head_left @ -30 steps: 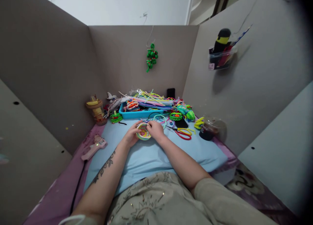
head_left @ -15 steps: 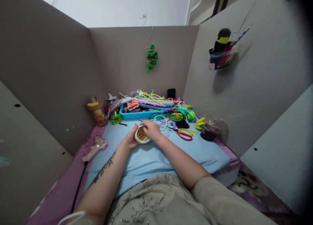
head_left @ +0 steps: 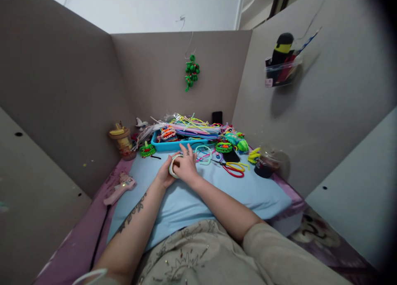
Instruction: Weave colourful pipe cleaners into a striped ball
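Observation:
My left hand is wrapped round a small pale cup-shaped piece that looks made of pipe cleaners. It is held just above the blue cloth with its opening toward me. My right hand has its thumb and index finger bent into the opening, pressed against the piece, while the other fingers stretch away. That hand covers most of the inside. Beyond the right hand lie loose pipe cleaners, and to its right scissors with red and yellow handles.
A blue tray heaped with pipe cleaners stands at the back. On the left are a pink glue gun with a black cord and a drink cup. A dark cup stands right. Grey panels enclose the table.
My right hand has turned and reached further over the opening, its outer fingers now raised and spread. The cup-shaped piece has tilted slightly, and its coloured inside is now covered.

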{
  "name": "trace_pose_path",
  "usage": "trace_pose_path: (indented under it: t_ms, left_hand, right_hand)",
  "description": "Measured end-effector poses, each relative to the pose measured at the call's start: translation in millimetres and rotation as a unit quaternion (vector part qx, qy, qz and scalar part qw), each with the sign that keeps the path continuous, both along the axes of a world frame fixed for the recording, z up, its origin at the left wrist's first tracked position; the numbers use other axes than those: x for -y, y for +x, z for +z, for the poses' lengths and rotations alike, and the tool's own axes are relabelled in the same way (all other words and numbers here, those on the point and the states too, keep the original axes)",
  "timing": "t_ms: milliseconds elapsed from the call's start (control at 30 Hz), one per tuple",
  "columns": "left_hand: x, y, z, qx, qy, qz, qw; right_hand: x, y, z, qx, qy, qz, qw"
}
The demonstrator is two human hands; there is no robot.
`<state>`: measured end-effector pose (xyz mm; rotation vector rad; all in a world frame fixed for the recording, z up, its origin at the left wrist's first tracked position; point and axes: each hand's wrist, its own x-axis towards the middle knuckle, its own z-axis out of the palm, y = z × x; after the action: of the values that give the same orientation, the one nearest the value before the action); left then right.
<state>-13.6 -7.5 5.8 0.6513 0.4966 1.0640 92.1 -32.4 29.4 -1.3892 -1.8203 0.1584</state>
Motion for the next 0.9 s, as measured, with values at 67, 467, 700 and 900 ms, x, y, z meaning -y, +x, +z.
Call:
trace_pose_path:
  t_ms: [67,467,700,900]
  left_hand:
    - [-0.2,0.9,-0.9,-0.002,0.000,0.002,1.000]
    - [-3.3,0.5,-8.6,-0.013,0.005,-0.042,0.999]
    - [-5.8,-2.2,-8.9,-0.012,-0.027,-0.037,0.999]
    - [-3.7,-2.8,-6.0,-0.012,-0.034,-0.045,0.998]
  right_hand:
    - [0.3,-2.3,-0.1,-0.004,-0.013,-0.006,1.000]
    - [0.2,5.9,0.0,0.091,0.056,-0.004,0.994]
    - [-0.5,10.1,-0.6,0.069,0.037,0.004,0.997]
    - [2.4,10.6,5.3,0.025,0.040,0.020,0.999]
